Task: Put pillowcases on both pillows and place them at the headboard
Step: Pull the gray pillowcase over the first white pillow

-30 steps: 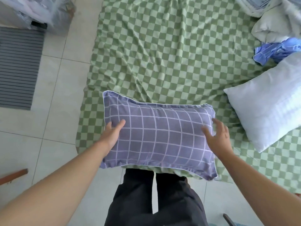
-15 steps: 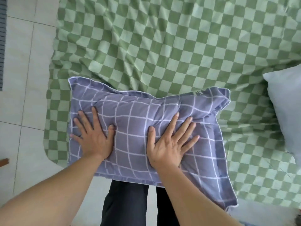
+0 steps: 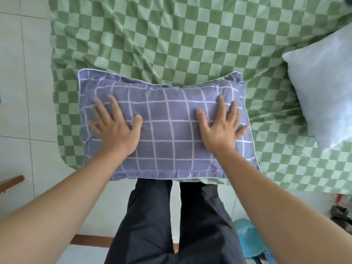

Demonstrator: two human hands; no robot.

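Cased pillow flat under spread fingers of both hands.

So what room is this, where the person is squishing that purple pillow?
Most likely a bedroom. There's a bed with a green checked sheet, a purple grid pillow under the flat left hand and right hand, and a bare white pillow beside it.

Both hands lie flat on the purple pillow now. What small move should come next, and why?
Probably turn to the bare white pillow. The purple grid pillow already wears its case and lies flat under the open left hand and right hand, while the white one has no case yet.
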